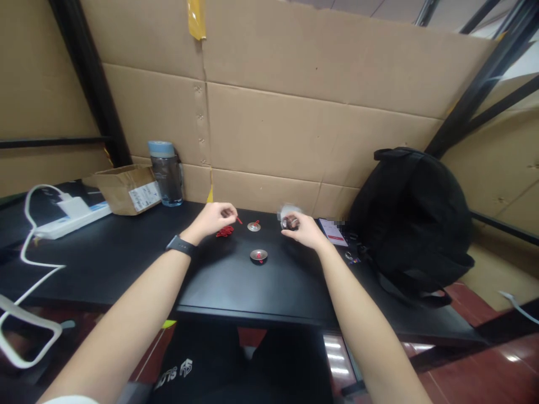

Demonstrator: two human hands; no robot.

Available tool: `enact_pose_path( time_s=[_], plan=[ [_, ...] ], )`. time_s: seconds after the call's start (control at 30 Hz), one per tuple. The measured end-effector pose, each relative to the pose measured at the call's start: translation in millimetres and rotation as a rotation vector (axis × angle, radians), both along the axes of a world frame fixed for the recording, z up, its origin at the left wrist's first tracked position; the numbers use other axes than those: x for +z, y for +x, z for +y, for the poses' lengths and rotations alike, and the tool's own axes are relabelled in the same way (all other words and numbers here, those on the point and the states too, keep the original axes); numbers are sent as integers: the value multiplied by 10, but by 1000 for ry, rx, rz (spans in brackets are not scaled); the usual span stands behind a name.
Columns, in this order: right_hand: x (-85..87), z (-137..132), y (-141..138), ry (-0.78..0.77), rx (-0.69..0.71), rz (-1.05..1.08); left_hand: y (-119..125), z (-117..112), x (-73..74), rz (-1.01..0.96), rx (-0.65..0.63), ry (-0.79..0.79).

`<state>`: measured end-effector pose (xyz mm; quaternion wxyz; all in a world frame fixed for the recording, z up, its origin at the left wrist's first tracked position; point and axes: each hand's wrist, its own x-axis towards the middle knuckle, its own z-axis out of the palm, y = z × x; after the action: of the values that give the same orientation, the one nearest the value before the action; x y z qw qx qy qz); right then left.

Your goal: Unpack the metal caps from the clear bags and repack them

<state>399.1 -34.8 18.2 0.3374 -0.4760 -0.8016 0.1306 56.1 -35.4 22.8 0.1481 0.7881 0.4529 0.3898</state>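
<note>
My left hand (pixel 214 217), a black watch on its wrist, is pinched closed on a thin red piece whose tip sticks out to the right. Just below it a small heap of red bits (pixel 224 231) lies on the black table (pixel 126 252). My right hand (pixel 304 229) is closed around a small dark object with a pale blurred top (pixel 289 217). Between the hands sits a small round metal disc (pixel 254 226). A second metal disc (pixel 258 255) with something red on it lies nearer to me.
At the back left stand a water bottle (pixel 165 173), an open cardboard box (pixel 126 188) and a white power strip with cable (pixel 71 220). A phone (pixel 334 232), keys (pixel 352 258) and a black backpack (pixel 410 213) lie to the right. Cardboard sheets wall the back.
</note>
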Motion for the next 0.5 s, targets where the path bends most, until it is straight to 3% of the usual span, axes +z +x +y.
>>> enact_pose_path(
  time_s=[0.1,0.23,0.5],
  plan=[
    [-13,91,272,-46,-83,-84,-257,92,-27,-25,50,-32],
    [-73,188,533,-170,-117,-170,-398,128,-46,-20,1,-108],
    [-161,265,656,-292,-94,-221,-475,191,-93,105,67,-163]
  ],
)
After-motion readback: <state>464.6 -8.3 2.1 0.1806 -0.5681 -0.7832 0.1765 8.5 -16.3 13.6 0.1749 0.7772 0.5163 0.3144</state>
